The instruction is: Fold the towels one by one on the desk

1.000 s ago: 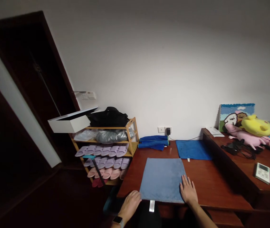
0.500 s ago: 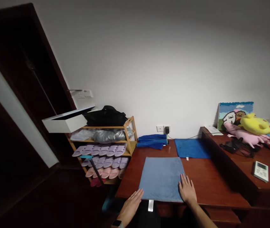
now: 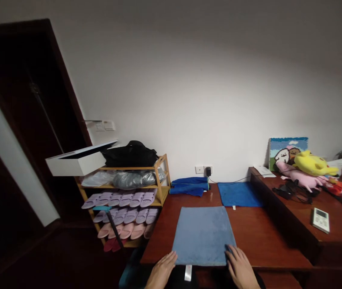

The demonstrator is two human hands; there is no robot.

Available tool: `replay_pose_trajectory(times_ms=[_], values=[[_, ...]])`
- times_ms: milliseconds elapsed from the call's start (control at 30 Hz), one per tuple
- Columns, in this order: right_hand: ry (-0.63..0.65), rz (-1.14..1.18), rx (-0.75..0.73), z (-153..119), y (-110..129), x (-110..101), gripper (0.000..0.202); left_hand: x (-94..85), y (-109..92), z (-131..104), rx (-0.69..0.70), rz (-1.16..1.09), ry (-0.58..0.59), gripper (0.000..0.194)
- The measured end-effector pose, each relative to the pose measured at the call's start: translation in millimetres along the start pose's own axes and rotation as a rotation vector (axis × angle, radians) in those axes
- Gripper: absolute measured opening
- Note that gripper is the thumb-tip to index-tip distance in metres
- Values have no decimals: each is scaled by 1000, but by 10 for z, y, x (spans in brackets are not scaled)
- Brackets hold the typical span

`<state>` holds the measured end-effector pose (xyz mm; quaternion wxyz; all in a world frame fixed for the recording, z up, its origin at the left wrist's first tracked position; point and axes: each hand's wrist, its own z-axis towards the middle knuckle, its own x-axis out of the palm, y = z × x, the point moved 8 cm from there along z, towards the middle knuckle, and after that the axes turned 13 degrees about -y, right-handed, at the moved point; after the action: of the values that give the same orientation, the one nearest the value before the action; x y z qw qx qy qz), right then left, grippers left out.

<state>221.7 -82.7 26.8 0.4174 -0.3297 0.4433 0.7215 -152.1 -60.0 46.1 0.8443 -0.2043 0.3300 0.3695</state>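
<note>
A light grey-blue cloth lies flat and spread at the front edge of the brown table, its white tag hanging over that edge. My left hand rests at the cloth's near left corner, fingers stretched out. At the near right corner is my right hand, its fingers apart and slightly bent, fingertips touching the cloth. Behind it, a bright blue cloth lies flat by the wall, and a bunched darker blue cloth sits to its left.
On the left stands a wooden rack with several slippers, a black bag and a white box. The raised surface on the right holds plush toys, a white device and a black cable.
The view has tilted up slightly, so the table sits lower. My right hand has slid toward the near right corner of the grey-blue cloth, and its fingers are more bent.
</note>
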Motion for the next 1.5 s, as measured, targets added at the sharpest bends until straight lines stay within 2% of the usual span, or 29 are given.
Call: replay_pose_trajectory(times_ms=[133,233,367,500,633,733,867,1100,1200,1367,1500], values=[[51,71,-60,-306,-71,-59,59,-77,7,90,-38,-42,21,32],[50,89,-31,-304,-101,-127,57,-163,-78,134,-14,-39,40,32],[37,138,41,-208,-50,-293,47,-320,-236,183,26,35,8,34],[22,204,68,-143,22,-626,40,-453,-332,343,28,108,-60,32],[-78,237,68,-64,37,-1066,40,-587,-441,559,75,162,-187,27],[-113,192,65,-54,18,-1198,40,-572,-518,607,79,144,-144,28],[-40,140,46,-142,3,-1028,39,-449,-504,461,18,83,-4,30],[87,220,36,-177,-17,-723,29,-225,-331,192,4,90,89,38],[82,308,98,-114,-97,-653,41,-150,-303,162,-34,79,144,39],[23,229,178,162,-231,-467,55,-105,-288,148,-93,29,177,42],[64,107,133,579,-133,-199,59,-67,-248,106,-86,32,171,45]])
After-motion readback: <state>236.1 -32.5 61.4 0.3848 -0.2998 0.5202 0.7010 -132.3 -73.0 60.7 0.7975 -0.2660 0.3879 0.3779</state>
